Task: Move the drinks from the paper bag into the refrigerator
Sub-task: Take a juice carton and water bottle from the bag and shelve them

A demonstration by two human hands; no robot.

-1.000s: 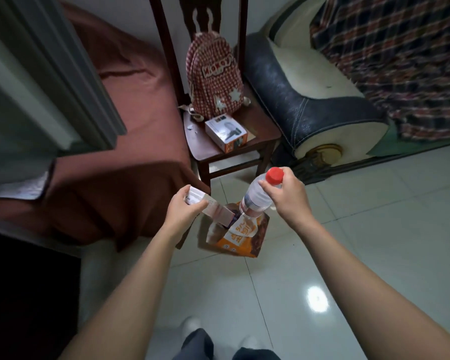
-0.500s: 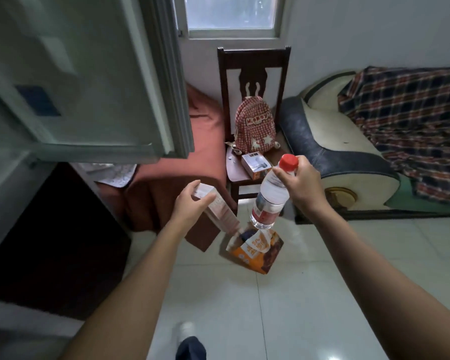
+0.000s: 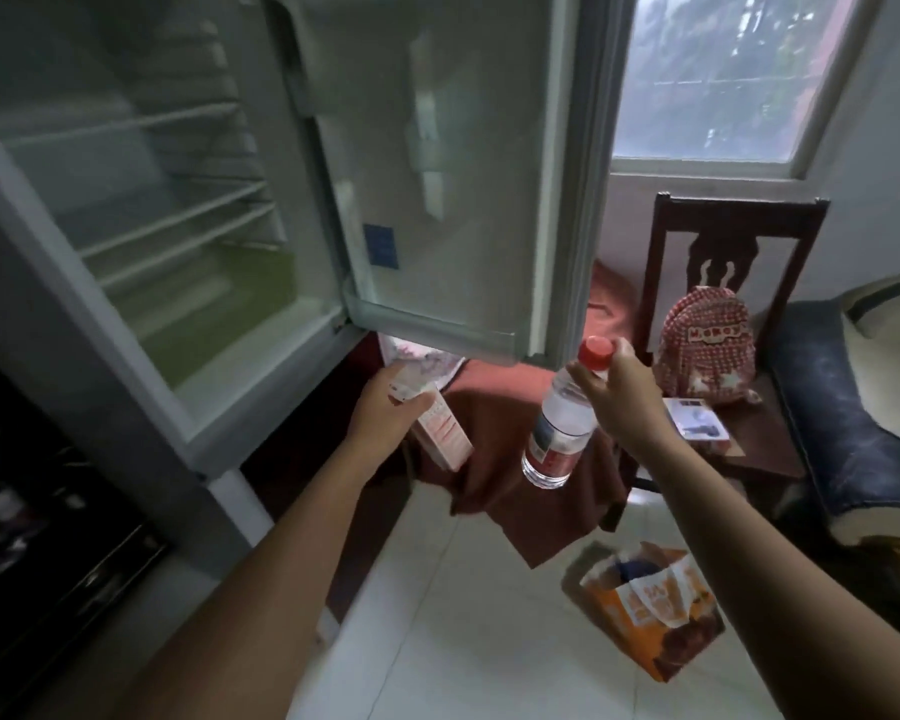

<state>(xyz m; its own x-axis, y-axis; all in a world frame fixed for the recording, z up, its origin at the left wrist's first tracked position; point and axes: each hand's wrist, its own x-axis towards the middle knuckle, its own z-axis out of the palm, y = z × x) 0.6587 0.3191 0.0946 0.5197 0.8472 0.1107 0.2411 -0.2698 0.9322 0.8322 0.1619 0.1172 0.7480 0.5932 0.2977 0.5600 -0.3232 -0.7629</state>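
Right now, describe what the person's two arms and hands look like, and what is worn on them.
The left hand and right hand wear no gloves. No ring, watch or bracelet can be seen on the fingers or wrists that show. Both arms are bare down to the picture's lower edge, with no sleeves in view.

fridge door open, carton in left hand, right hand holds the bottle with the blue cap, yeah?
Almost: the head view shows a red cap, not blue. Otherwise yes: door open, carton in the left hand, bottle in the right hand.

White tile floor [image 3: 489, 641]; daylit window [image 3: 723, 80]; wooden chair [image 3: 739, 220] — backpack [image 3: 702, 345] on seat.
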